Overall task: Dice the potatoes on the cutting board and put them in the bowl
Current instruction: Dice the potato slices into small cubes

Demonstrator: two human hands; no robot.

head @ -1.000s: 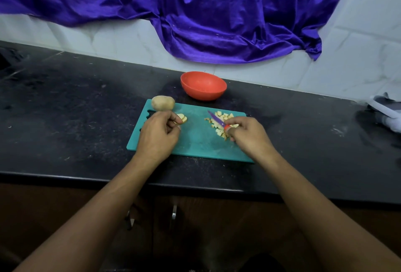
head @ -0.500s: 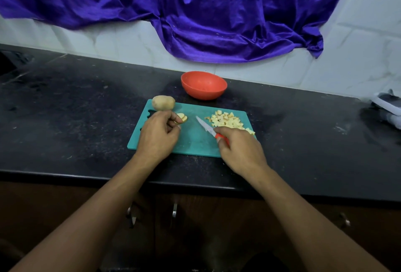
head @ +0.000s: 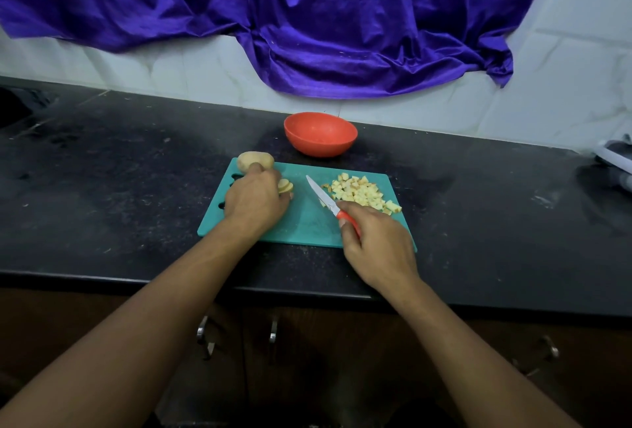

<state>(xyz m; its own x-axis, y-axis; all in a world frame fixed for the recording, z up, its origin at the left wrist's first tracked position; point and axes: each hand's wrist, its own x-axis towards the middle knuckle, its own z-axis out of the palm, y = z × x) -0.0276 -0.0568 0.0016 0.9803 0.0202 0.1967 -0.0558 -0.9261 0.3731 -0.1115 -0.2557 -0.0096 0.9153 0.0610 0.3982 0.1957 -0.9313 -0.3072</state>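
Change: right hand [head: 379,246] and knife [head: 323,196] have drawn back from the diced pile [head: 362,192] toward the near edge of the cutting board [head: 307,226], so the pile is now uncovered. The left hand [head: 254,200] has kept its place.
Whole potato [head: 255,161]: unpeeled, on the far-left board corner, just beyond the left fingers. Hazard: a nudge from the knuckles could roll it onto the tabletop [head: 119,188].
Left fingers: curled down and clamped on the potato slices [head: 285,186], which stick out just past the fingertips. Hazard: the stack is small, so the next cut would probably fall close to the fingertips. Loose slices may also slide apart under the blade.
Knife: the right fingers are wrapped round the red handle. The blade points away, between the left fingertips and the pile.
Bowl [head: 320,133]: on the tabletop beyond the board, well beyond both sets of fingers. No dice are visible inside.
Diced pile: just beyond the right fingers, reaching toward the right board edge. Hazard: a sweep of the blade or wrist could push cubes onto the tabletop.
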